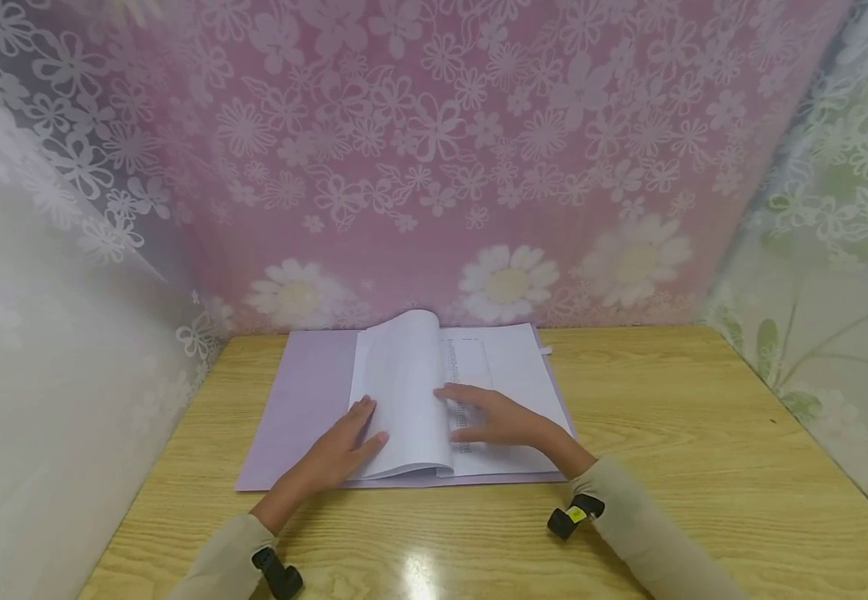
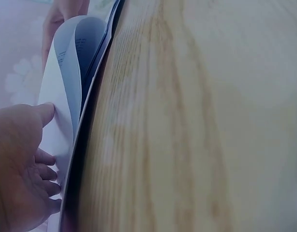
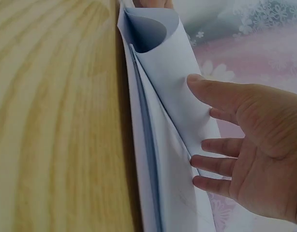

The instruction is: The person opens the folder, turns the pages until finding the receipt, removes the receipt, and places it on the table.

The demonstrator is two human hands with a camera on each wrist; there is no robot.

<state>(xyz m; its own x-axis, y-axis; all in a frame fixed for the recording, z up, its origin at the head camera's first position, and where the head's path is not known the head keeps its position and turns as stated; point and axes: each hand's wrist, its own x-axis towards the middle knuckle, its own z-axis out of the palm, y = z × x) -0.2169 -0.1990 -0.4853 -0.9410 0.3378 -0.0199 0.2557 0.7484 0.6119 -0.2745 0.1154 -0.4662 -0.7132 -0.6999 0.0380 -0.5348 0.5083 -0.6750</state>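
Note:
A lavender folder [image 1: 313, 392] lies spread on the table with white sheets in it. Some sheets [image 1: 402, 383] are bent over to the left, forming a rounded curl near the middle. My left hand [image 1: 336, 448] rests on their left part, fingers fairly straight. Beside the curl is my right hand [image 1: 507, 419], its fingertips at the curled edge and thumb apart, above a printed page [image 1: 516, 367] on the right. In the right wrist view the right hand [image 3: 264, 150] has extended fingers against the paper. The left wrist view shows the left hand [image 2: 18, 169] touching the sheets with loosely bent fingers.
The folder lies on a wood-grain table [image 1: 666, 417], close to a pink flowered curtain [image 1: 434, 167] at the back. Pale flowered cloth [image 1: 51, 375] hangs on the left, and more [image 1: 839, 275] on the right. A small white tab [image 1: 546, 351] sticks out at the folder's right edge.

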